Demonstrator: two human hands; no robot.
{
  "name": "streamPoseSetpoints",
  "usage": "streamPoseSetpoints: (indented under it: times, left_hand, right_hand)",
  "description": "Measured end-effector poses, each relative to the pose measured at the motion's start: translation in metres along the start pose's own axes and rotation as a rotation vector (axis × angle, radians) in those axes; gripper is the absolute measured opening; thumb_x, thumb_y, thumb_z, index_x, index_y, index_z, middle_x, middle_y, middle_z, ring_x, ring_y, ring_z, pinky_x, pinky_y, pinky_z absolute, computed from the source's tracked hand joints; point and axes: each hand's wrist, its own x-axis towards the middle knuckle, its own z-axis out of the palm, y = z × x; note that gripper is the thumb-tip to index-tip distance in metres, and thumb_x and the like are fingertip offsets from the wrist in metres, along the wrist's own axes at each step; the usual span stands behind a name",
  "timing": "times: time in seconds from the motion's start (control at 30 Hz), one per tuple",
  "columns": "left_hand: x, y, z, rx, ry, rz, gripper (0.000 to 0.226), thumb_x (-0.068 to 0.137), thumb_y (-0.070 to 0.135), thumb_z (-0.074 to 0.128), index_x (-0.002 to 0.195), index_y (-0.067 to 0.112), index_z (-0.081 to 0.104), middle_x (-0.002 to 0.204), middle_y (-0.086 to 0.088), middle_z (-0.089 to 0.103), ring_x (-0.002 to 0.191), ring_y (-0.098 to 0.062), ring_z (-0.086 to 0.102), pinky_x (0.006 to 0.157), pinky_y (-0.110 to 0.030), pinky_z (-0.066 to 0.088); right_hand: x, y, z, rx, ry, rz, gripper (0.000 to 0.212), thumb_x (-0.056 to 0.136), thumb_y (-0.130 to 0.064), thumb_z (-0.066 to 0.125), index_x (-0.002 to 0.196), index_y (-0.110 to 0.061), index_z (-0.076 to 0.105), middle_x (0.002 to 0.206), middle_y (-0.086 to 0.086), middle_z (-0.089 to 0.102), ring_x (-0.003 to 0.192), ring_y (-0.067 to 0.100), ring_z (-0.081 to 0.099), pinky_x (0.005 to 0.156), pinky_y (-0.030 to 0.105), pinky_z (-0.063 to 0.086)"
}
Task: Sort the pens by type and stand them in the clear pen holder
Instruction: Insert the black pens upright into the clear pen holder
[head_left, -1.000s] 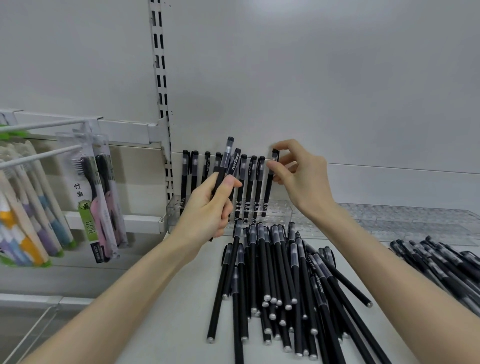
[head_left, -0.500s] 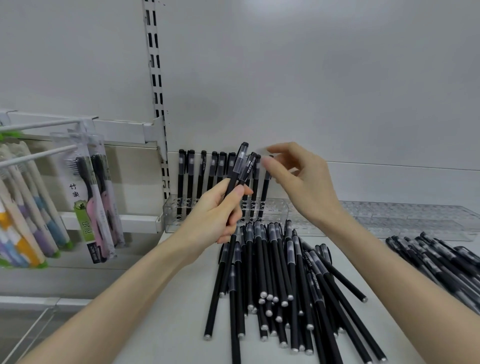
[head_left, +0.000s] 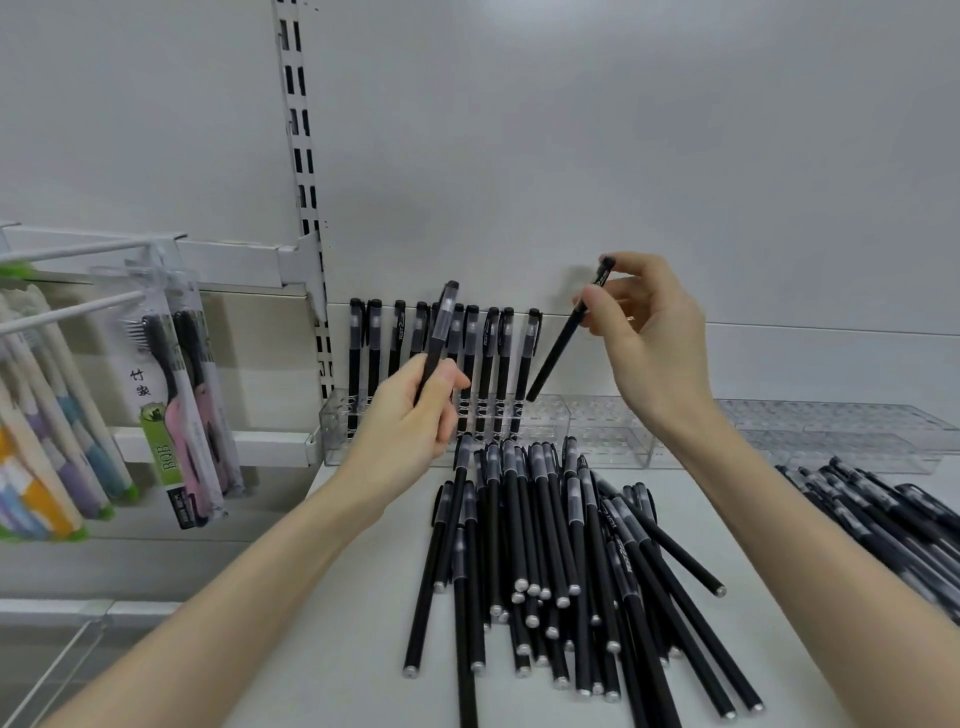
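White back wall (head_left: 571, 156) w/ a slotted upright (head_left: 298, 156) at left. Pale shelf (head_left: 353, 649) below it. Clear holder (head_left: 587, 431) runs along the shelf's back edge against the wall. A row of black pens (head_left: 470, 353) stands in its left part, caps up.

Big pile (head_left: 545, 545) of black pens lies loose on the shelf just in front of the holder, caps mostly toward the wall. 2nd pile (head_left: 883, 514) at far right, well apart from the 1st. Toothbrush packs (head_left: 176, 405) hang on pegs at left.

Both forearms reach in from the bottom edge, bare, above the big pile.

L grip (head_left: 410, 421): raised in front of the row, back of the hand to the camera, fingers curled round the lower barrel of L pen (head_left: 439, 332). That pen is nearly upright, cap up, its top leaning slightly right, overlapping the row in view.

R grip (head_left: 649, 338): higher, right of the row, wrist bent, thumb and fingertips pinching the cap end of R pen (head_left: 558, 348). That pen is tilted, cap up-right, its lower end down-left at the holder's top, just beside the last standing pen. Can't tell if the end touches the holder.
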Motion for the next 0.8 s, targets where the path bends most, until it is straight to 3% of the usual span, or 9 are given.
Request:
streamPoseSetpoints:
  times: [0.13,0.33,0.47,0.63,0.8]
  left_hand:
    - [-0.001,0.003,0.001,-0.067,-0.034,-0.036,0.035,0.101,0.035,0.033,0.097,0.008,0.054,0.054,0.0,0.035,0.04,-0.008,0.025,0.035,-0.016,0.022]
    - [0.001,0.003,0.002,-0.088,-0.016,-0.065,0.02,0.1,0.02,0.039,0.095,0.007,0.053,0.058,-0.001,0.039,0.041,-0.007,0.027,0.036,-0.016,0.022]
    - [0.001,0.002,0.002,-0.096,-0.009,-0.03,0.02,0.099,0.024,0.043,0.099,0.012,0.058,0.057,0.001,0.035,0.042,-0.005,0.027,0.038,-0.015,0.024]
    - [0.002,0.0,0.002,-0.055,-0.04,-0.021,0.02,0.099,0.027,0.043,0.1,0.017,0.061,0.058,0.0,0.033,0.043,-0.006,0.027,0.04,-0.014,0.024]
    - [0.001,0.0,0.003,-0.023,-0.045,-0.016,0.02,0.099,0.026,0.043,0.1,0.019,0.062,0.057,0.002,0.035,0.043,-0.004,0.028,0.041,-0.011,0.025]
  right_hand:
    - [0.001,0.012,0.003,-0.119,0.009,-0.072,0.025,0.093,-0.015,0.059,0.117,-0.015,0.053,0.088,0.002,0.065,0.083,0.019,0.065,0.073,0.02,0.048]
    - [0.002,0.022,0.009,-0.186,-0.086,-0.069,0.026,0.094,-0.016,0.057,0.119,-0.014,0.053,0.088,0.004,0.067,0.084,0.019,0.064,0.073,0.02,0.046]
    - [0.004,0.025,0.012,-0.221,-0.142,-0.057,0.026,0.092,-0.018,0.061,0.116,-0.017,0.05,0.084,0.002,0.068,0.08,0.017,0.066,0.07,0.014,0.045]
    - [0.004,0.024,0.013,-0.269,-0.162,-0.115,0.022,0.091,-0.017,0.062,0.111,-0.016,0.055,0.084,-0.004,0.06,0.074,0.021,0.065,0.077,0.041,0.054]
    - [0.009,0.025,0.012,-0.272,-0.2,-0.117,0.023,0.089,-0.012,0.063,0.111,-0.015,0.058,0.083,0.001,0.061,0.072,0.024,0.065,0.076,0.046,0.053]
